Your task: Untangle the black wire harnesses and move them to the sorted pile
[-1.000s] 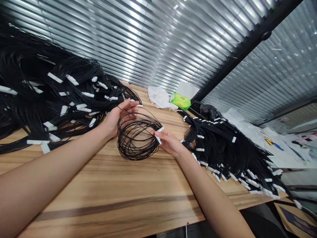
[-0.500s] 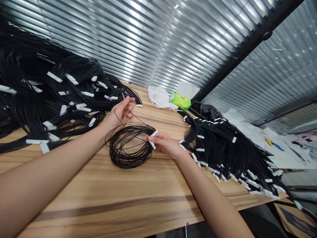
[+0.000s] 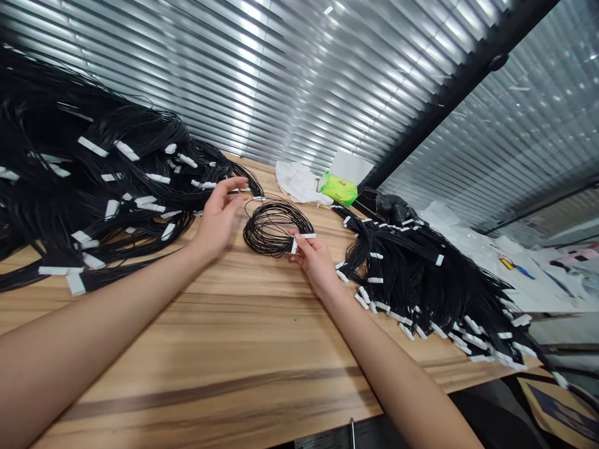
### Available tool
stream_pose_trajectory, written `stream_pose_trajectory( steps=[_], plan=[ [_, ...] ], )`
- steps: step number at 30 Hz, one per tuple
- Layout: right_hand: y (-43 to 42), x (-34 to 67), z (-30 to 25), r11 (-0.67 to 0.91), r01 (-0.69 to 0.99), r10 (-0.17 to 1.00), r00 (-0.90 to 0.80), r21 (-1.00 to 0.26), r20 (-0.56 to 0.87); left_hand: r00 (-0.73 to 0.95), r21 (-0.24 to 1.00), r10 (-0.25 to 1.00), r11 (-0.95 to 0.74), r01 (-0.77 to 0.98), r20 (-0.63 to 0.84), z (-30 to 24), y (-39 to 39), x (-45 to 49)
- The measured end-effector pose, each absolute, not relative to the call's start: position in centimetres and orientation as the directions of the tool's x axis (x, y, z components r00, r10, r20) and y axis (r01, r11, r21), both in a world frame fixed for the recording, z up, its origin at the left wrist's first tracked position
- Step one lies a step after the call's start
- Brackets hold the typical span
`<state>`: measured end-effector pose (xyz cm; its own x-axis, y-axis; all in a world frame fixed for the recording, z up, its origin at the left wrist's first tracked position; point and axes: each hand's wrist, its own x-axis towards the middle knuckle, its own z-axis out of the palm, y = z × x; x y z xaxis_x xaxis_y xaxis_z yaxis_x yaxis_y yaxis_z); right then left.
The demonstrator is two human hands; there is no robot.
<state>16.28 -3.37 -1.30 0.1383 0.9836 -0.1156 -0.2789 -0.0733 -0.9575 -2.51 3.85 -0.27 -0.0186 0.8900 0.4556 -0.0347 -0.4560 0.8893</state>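
Note:
A coil of thin black cable (image 3: 276, 227) with white connectors (image 3: 304, 236) at its ends is pinched in my right hand (image 3: 312, 255), by the connector end on the right side of the loop. To the left of the coil, my left hand (image 3: 222, 209) is raised with its fingers apart and curved, holding nothing. The coil hangs close over the wooden table (image 3: 224, 337); whether it touches the surface is hard to tell.
A big pile of black cables (image 3: 131, 156) with white connectors covers the left. Another cable pile (image 3: 416, 280) lies at right. Behind are a crumpled white sheet (image 3: 299, 182), a green packet (image 3: 337, 189) and a corrugated metal wall (image 3: 224, 75).
My right hand has swung the coil up and away, turning it. The strand that crossed my left hand is off it, and that hand has moved slightly left.

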Motion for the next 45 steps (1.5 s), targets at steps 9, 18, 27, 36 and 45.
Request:
stream_pose_trajectory(
  steps=[9,18,27,36,45],
  plan=[
    [-3.9,15.6,-1.9,0.048,-0.098,0.983,0.18,-0.994,0.03,0.536,0.377,0.533,-0.845,0.379,0.654,-0.5,1.7,-2.1],
    [-3.7,15.5,-2.0,0.061,-0.069,0.979,0.199,-0.996,0.046,0.56,0.231,0.512,-0.837,0.496,0.651,-0.3,1.5,-1.9],
    [-3.6,15.7,-2.1,0.056,-0.1,0.965,0.26,-0.993,0.028,0.578,0.156,0.522,-0.811,0.564,0.627,0.0,1.3,-1.6],
    [-3.9,15.4,-1.7,0.063,-0.07,0.969,0.242,-0.996,0.044,0.539,0.143,0.588,-0.744,0.652,0.603,0.2,1.2,-1.6],
    [-4.3,15.2,-1.3,0.086,-0.061,0.967,0.246,-0.994,0.068,0.312,0.336,0.719,-0.603,0.723,0.621,0.2,2.0,-2.3]
  ],
)
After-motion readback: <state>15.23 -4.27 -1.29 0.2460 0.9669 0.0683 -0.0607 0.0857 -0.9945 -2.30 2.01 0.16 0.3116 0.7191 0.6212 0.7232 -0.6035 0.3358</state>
